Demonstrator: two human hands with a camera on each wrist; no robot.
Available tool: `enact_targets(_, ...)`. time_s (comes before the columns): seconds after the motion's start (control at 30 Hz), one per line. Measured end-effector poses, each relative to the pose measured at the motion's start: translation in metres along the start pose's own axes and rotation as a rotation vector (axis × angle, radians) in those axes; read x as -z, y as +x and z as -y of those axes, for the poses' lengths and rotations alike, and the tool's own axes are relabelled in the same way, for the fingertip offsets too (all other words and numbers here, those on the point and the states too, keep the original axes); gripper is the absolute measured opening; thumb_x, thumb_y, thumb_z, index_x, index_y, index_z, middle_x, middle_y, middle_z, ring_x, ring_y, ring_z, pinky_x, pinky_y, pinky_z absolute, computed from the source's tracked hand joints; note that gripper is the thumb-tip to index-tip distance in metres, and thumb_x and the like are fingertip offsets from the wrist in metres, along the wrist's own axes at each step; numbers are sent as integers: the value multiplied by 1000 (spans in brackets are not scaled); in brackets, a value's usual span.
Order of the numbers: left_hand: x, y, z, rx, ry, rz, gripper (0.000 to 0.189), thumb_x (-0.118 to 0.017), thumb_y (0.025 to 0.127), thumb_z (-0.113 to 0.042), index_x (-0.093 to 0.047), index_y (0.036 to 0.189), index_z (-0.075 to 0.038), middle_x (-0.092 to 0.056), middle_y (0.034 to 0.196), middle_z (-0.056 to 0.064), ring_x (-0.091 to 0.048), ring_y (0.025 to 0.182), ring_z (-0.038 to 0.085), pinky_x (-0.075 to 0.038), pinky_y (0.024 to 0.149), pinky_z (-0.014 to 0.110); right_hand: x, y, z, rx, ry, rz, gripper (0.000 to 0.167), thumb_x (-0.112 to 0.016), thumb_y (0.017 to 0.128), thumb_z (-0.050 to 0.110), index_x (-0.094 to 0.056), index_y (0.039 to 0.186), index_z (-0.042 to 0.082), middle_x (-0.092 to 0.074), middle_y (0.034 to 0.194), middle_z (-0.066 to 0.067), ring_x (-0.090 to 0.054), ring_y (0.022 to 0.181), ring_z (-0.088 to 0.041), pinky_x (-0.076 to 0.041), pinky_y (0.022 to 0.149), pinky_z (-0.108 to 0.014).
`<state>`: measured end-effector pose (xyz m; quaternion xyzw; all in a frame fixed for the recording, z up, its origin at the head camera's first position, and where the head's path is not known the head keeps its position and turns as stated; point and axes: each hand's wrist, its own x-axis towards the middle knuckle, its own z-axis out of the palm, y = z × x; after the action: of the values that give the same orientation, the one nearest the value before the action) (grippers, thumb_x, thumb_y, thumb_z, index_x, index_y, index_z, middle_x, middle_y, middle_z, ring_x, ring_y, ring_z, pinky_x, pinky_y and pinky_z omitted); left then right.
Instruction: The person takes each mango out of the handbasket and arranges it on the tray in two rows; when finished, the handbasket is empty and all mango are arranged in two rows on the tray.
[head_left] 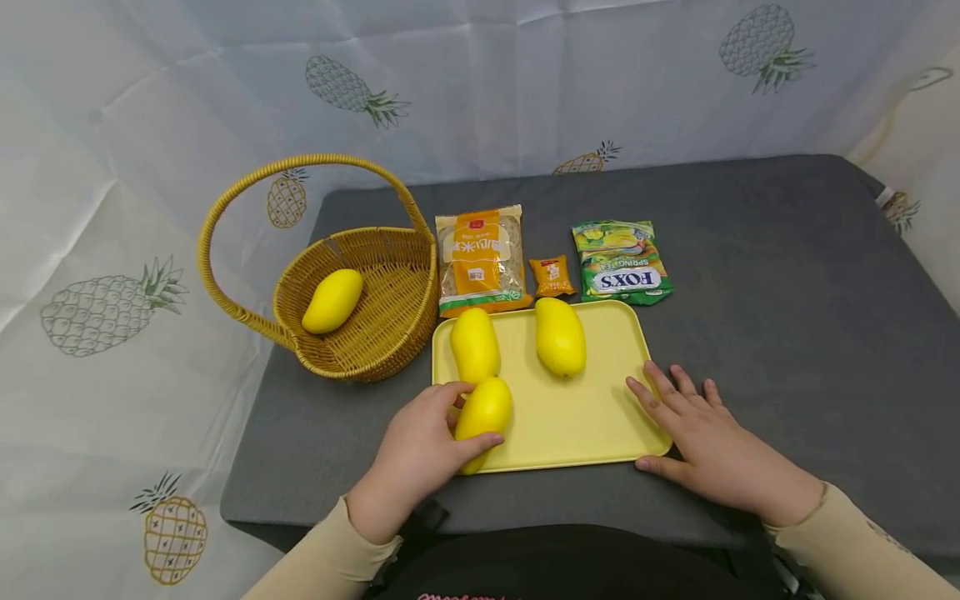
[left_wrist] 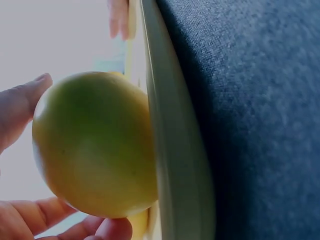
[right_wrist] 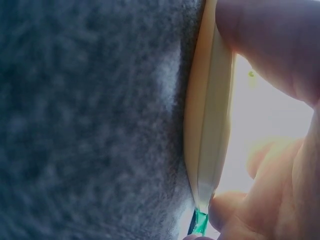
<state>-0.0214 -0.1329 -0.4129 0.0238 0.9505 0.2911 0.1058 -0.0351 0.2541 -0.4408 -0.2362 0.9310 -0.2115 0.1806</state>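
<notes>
My left hand [head_left: 422, 446] grips a yellow mango [head_left: 489, 410] at the near left corner of a pale yellow tray [head_left: 603, 408], thumb on one side and fingers on the other. In the left wrist view this mango [left_wrist: 95, 145] shows its rounded end, close to the tray rim. Just beyond it lies a second mango [head_left: 476, 343], and a third mango [head_left: 561, 337] sits at the tray's far middle. My right hand [head_left: 716, 454], fingers spread, rests at the tray's right edge. One more mango [head_left: 333, 302] lies in a wicker basket [head_left: 393, 321] at the left.
Behind the tray lie an orange and clear snack bag [head_left: 482, 258], a small orange packet [head_left: 552, 276] and a green FOX'S candy bag [head_left: 622, 262]. The basket's tall handle [head_left: 300, 160] arches upward. A dark grey cloth [head_left: 787, 275] covers the table.
</notes>
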Motion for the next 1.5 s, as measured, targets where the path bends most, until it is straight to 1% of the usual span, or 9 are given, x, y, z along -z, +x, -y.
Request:
enact_targets(0.23,-5,2,-5,-24,82,-31,78,-90,85,-64,-70,140,-11,-75,129,6,-69,100,20,-59,87,43,1,1,0,-1,-2,1,105,-81,97,54,-22,179,25,-8,186,-18,-9,166,-61,-4,125,-85)
enact_targets(0.33,-7,3,-7,-37,108,-30,78,-90,85,-66,-71,137,-11,-75,124,6,-67,97,20,-57,84,42,1,1,1,0,-3,1,105,-81,97,54,-22,179,25,-7,186,-18,-9,166,-61,-4,125,-86)
enact_targets(0.47,-9,4,-11,-49,130,-25,78,-89,84,-67,-69,134,-11,-72,115,4,-61,88,19,-54,77,38,2,1,1,2,-6,-2,105,-82,97,53,-22,179,25,-8,186,-18,-9,166,-61,-4,125,-86)
enact_targets(0.53,-10,5,-12,-47,136,-21,79,-89,84,-68,-68,134,-11,-70,115,4,-60,86,18,-53,76,37,3,2,1,3,-7,-4,105,-82,97,53,-23,179,24,-8,186,-18,-10,165,-62,-5,125,-86)
enact_targets(0.8,-12,4,-13,-64,130,-19,78,-89,85,-66,-65,134,-9,-67,110,5,-59,82,19,-52,73,36,2,2,2,4,-7,-3,105,-82,97,53,-23,179,24,-9,186,-19,-10,165,-62,-5,125,-86)
enact_targets(1.07,-13,3,-13,-52,117,-10,79,-89,86,-64,-64,137,-8,-69,119,8,-64,89,21,-57,80,41,2,2,0,-2,-17,-2,105,-82,97,55,-24,178,24,-10,186,-19,-11,165,-62,-6,125,-86)
enact_targets(1.27,-10,0,-12,-31,96,3,79,-88,88,-64,-64,138,-9,-70,118,6,-63,89,19,-57,82,41,1,2,0,-7,-16,1,104,-82,96,55,-26,178,24,-11,185,-20,-12,165,-62,-6,124,-86)
enact_targets(1.37,-6,-1,-11,-21,84,-12,74,-88,88,-62,-66,135,-9,-70,113,4,-61,86,18,-56,78,39,0,2,1,-7,-15,2,104,-83,96,54,-26,178,23,-12,185,-20,-12,164,-63,-6,124,-86)
enact_targets(1.5,4,-2,-9,-32,57,-67,65,-90,89,-55,-68,130,-9,-69,109,5,-57,78,15,-52,72,36,-1,1,0,-9,-13,1,104,-83,96,54,-27,178,23,-12,185,-20,-13,165,-62,-5,125,-86)
